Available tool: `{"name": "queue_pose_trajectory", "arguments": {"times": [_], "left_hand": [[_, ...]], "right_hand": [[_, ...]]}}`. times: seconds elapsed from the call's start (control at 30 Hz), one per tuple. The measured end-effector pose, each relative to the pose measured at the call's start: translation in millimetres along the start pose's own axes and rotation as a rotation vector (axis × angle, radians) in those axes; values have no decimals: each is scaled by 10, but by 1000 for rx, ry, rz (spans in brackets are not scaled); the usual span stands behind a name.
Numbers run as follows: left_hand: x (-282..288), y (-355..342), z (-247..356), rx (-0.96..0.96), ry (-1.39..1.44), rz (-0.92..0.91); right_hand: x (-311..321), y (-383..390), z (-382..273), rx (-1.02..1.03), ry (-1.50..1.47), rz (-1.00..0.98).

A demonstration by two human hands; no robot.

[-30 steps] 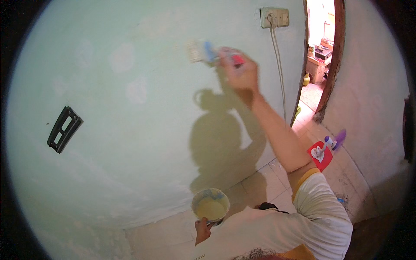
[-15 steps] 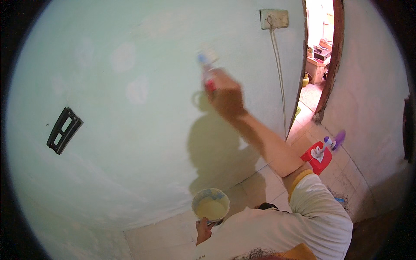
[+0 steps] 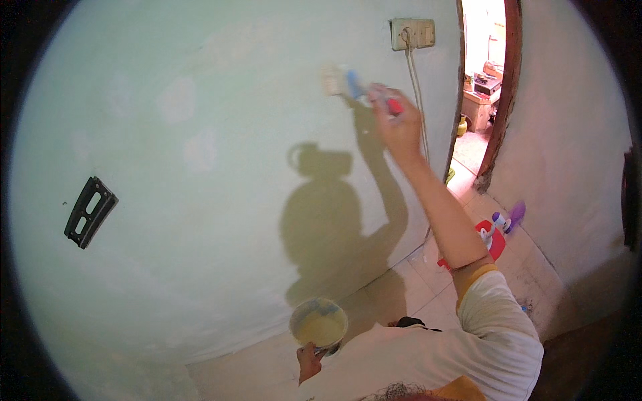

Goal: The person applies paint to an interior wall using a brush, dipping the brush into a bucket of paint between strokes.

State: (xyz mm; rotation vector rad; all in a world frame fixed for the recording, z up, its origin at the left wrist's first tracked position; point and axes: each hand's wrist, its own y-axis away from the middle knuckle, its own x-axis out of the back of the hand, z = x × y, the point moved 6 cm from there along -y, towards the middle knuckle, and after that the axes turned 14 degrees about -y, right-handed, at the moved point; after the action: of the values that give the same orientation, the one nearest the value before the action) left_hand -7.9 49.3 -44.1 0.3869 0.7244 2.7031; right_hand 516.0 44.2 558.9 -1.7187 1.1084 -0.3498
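My right hand [image 3: 401,130] is raised up the pale green wall [image 3: 227,220], closed around a paintbrush. The paintbrush [image 3: 353,83] has a blue band, a red patch on the handle and light bristles pointing left. Motion blurs its tip; the bristles look to be on the wall or very near it, where its shadow meets them. Low down in front of my body, my left hand [image 3: 309,364] grips the near rim of a round paint tub [image 3: 294,315]. Pale yellow paint [image 3: 321,330] lies inside, and the inner wall is smeared. The fingers beneath the tub are hidden.
A socket plate [image 3: 412,33] with a hanging cord [image 3: 416,80] is beside the doorway. On the left wall hangs a black bracket [image 3: 91,212]. A red container [image 3: 496,247] and a purple object [image 3: 516,216] stand on the tiled floor [image 3: 227,371] at right.
My right hand has moved right and slightly up with the paintbrush, whose bristles now point left rather than up. My left hand still holds the tub. The view has shifted slightly.
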Motion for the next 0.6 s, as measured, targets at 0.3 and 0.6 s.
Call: {"name": "queue_pose_trajectory", "arguments": {"times": [0.3,0.6], "left_hand": [[-183,325,503,220,382,108],[-114,-148,-342,191,226,66]], "right_hand": [[782,-735,-289,176,340,-408],[359,-1078,-115,226,559,-1089]]}}
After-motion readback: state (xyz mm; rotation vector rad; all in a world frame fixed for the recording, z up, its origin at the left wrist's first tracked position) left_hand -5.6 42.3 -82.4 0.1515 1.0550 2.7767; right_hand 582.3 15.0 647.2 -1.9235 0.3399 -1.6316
